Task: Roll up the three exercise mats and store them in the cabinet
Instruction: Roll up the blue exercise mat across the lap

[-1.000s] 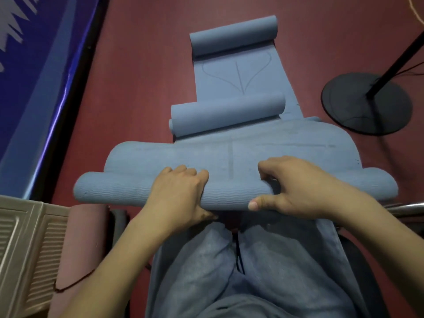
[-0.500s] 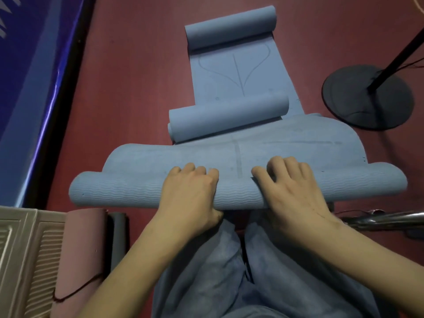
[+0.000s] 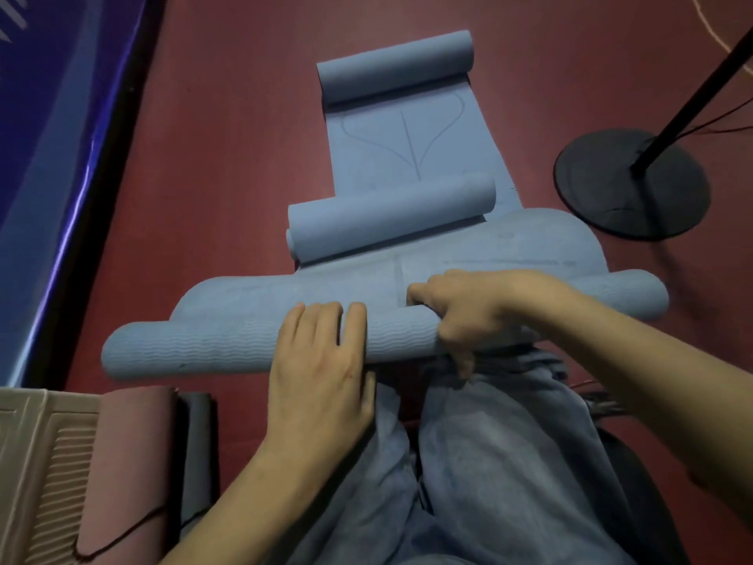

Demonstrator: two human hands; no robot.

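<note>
Mat roll (image 3: 195, 344) lies across the floor before the knees; left hand (image 3: 322, 360) presses flat on top, right hand (image 3: 468, 311) curls around it. Better to keep both ends even and tight.

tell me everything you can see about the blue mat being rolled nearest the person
The nearest blue mat is partly rolled: a thick roll with a wavy ribbed outer texture lies crosswise on the dark red floor, its unrolled part stretching away with faint printed lines. It looks like soft foam. The left hand rests flat on the roll; the right hand grips it, thumb underneath. A smaller blue roll lies on its far end.
</note>
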